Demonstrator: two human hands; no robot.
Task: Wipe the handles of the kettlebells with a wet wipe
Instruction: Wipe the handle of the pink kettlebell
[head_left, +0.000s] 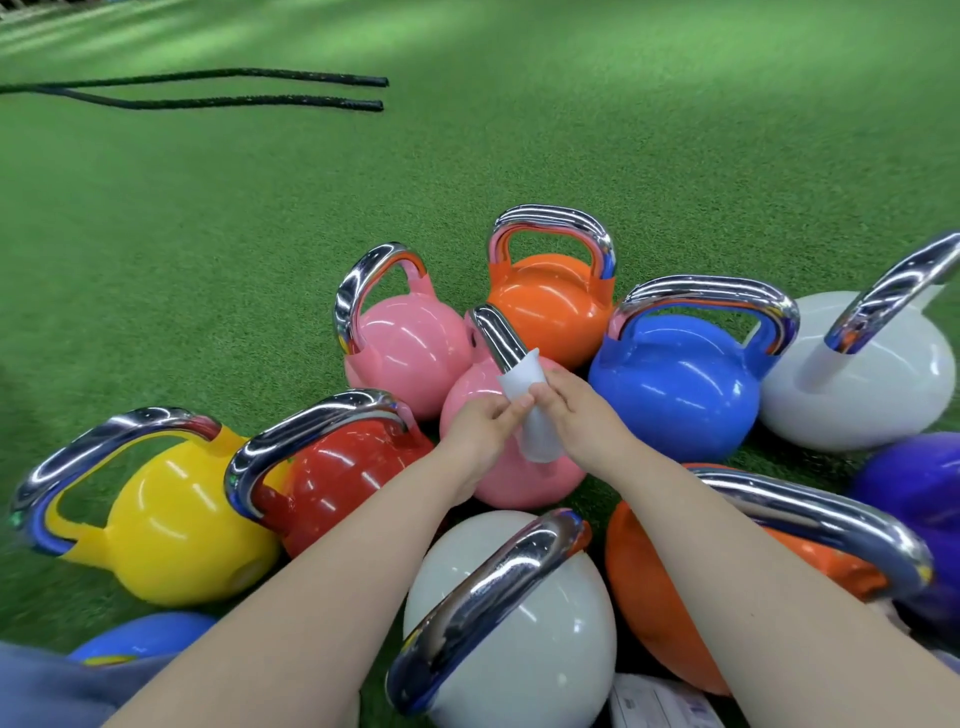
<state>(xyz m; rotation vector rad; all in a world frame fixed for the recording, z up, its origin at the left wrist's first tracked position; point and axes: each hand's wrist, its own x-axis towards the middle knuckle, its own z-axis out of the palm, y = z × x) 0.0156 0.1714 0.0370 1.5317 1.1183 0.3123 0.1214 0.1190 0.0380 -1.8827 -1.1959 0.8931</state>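
Where the fingertips of both hands meet, they pinch a white wet wipe (524, 410) wrapped round the chrome handle (500, 336) of the nearer pink kettlebell (511, 467). Left hand (480, 428) and right hand (576, 410) close on it from either side, forearms reaching forward over a grey kettlebell (511, 618). Other coloured kettlebells crowd around on green turf (208, 234).
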